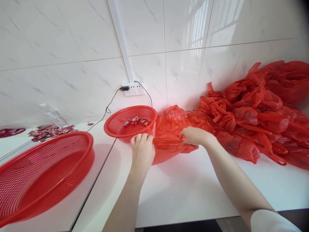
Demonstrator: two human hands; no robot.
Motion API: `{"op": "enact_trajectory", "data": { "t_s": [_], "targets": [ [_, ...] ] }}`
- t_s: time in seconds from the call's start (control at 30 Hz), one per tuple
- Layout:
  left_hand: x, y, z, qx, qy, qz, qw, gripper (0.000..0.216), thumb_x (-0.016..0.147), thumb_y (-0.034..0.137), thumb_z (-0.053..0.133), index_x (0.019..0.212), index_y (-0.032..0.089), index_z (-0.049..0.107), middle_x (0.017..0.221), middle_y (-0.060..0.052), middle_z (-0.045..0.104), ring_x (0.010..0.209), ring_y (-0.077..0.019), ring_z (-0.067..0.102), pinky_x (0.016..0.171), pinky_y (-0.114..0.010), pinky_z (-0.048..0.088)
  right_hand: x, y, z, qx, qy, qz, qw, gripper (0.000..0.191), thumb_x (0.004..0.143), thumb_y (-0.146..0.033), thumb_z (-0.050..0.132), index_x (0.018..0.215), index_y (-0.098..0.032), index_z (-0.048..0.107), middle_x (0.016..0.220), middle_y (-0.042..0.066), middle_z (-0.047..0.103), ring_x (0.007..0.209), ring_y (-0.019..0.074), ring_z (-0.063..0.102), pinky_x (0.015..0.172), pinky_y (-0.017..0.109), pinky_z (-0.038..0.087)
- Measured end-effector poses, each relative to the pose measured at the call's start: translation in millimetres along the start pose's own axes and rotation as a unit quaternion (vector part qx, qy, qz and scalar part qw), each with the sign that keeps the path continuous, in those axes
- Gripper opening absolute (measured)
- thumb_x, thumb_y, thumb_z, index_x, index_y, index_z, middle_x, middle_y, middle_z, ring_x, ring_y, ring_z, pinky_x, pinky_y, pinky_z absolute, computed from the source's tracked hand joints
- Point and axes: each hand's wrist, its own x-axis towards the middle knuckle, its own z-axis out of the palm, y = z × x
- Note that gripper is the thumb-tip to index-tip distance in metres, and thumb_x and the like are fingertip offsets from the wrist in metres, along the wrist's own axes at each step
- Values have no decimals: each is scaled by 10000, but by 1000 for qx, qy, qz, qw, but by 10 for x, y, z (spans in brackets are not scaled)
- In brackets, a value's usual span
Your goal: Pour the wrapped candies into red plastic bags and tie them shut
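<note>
A thin red plastic bag [166, 149] stretches between my two hands above the white table. My left hand [143, 146] is closed on the bag's left side, close to the front rim of a red mesh basket [112, 137]. On the other side, my right hand [193, 136] pinches the bag's edge with thumb and fingers. Several small wrapped packets [135, 121] lie at the bottom of that basket. Behind the bag in my hands sits more crumpled red plastic [173, 117], against the wall.
Knotted red bags [248, 125] are heaped along the right. A large red basket [89, 141] stands at left, with wrapped packets [48, 132] and a clear bottle [56, 117] behind it. A power strip [134, 89] with black cables is on the tiled wall.
</note>
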Motion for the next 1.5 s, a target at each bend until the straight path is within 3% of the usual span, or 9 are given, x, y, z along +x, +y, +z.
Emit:
{"op": "enact_trajectory", "data": {
  "t_s": [0.1, 0.27, 0.4, 0.6, 0.77, 0.97, 1.27, 1.37, 1.5],
  "targets": [
    [0, 160, 81, -92, -53, 59, 993, 359, 886, 74, 370, 1103, 183, 635, 1068, -102, 674, 988, -227, 623, 845, -343, 464, -3, -20, 8, -42, 55, 7, 998, 144, 723, -96, 551, 738, -165, 676, 695, 75, 642, 613, 192, 606, 520, 270, 327],
    [7, 211, 387, -109, -237, 45, 964, 427, 838, -4, 369, 1098, 178, 655, 1086, -101, 704, 981, -225, 674, 781, -312, 486, -41, -212, 53, -34, 137, -28, 990, 217, 838, -83, 433, 884, -160, 631, 905, 106, 672, 797, 207, 635, 609, 270, 365],
    [60, 146, 508, -90, -254, 17, 963, 334, 904, 95, 382, 1036, 181, 676, 1053, -125, 717, 981, -236, 684, 798, -310, 489, 68, -406, 246, 36, 31, -144, 988, 218, 918, -173, 406, 1001, -211, 604, 1007, 50, 691, 851, 163, 642, 660, 227, 419],
    [104, -89, 471, -43, -254, -86, 962, 344, 840, 188, 528, 1167, 107, 598, 1011, -227, 701, 950, -341, 683, 772, -393, 498, 364, -292, 520, -18, 17, 16, 1000, 388, 898, -94, 421, 1277, -82, 501, 1118, 238, 647, 983, 303, 665, 733, 351, 487],
    [33, -253, 301, -168, -215, -111, 956, 210, 680, 230, 673, 889, 245, 695, 879, -123, 734, 796, -322, 679, 732, -378, 470, 416, -50, 394, -39, 26, 71, 996, 329, 861, -210, 549, 1142, -57, 629, 1105, 265, 645, 1050, 359, 646, 796, 399, 495],
    [41, -125, 130, -116, -190, -12, 975, 142, 738, 183, 602, 805, 236, 715, 775, -85, 687, 787, -272, 651, 747, -359, 454, 361, 17, 312, -20, -26, -1, 999, 369, 709, -293, 681, 1053, -159, 691, 999, 129, 700, 861, 276, 672, 654, 311, 480],
    [87, -243, 507, -124, -263, 88, 953, 617, 716, 142, 591, 1324, 234, 547, 1358, -125, 549, 1289, -314, 467, 1076, -459, 353, 384, -31, 285, 51, 30, -185, 981, 273, 785, -297, 648, 1037, -233, 732, 1079, 62, 690, 969, 226, 638, 800, 306, 481],
    [110, -313, 666, -133, -310, 101, 936, 695, 698, 106, 571, 1369, 274, 504, 1530, -109, 372, 1435, -313, 276, 1159, -520, 196, 488, -19, 358, 98, 89, -314, 940, 319, 787, -329, 683, 1097, -260, 722, 1395, 58, 540, 1271, 253, 500, 1054, 363, 385],
    [158, -421, 737, -175, -350, 92, 916, 618, 726, 117, 560, 1314, 307, 569, 1591, -71, 264, 1482, -302, 142, 1173, -538, 122, 704, 96, 623, 72, 11, -317, 946, 666, 749, -412, 730, 1378, -321, 532, 1611, 53, 191, 1487, 308, 125, 1184, 521, 107]
  ]
}}
